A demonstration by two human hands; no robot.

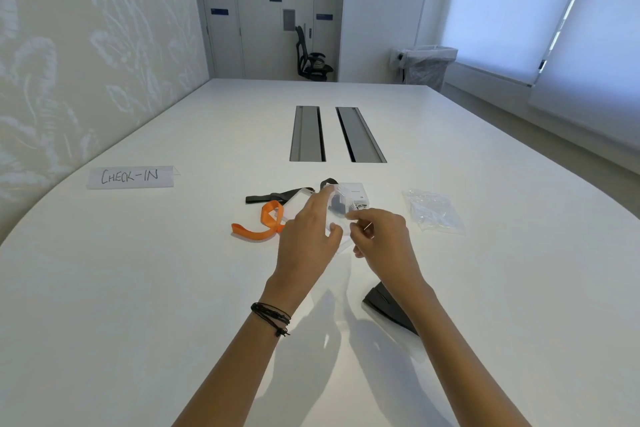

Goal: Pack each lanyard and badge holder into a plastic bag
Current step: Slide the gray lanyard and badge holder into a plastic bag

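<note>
Above the white worktop, centre: one clear plastic bag, dark item inside. The left hand pinches it between thumb and fingers, and the right hand pinches its edge. Left, lying flat: orange lanyard, black lanyard. Right: spare bags.

Office mtg room: long white conference table w/ cable hatches mid-top, office chair beyond its far end, blinds to its right.
</note>
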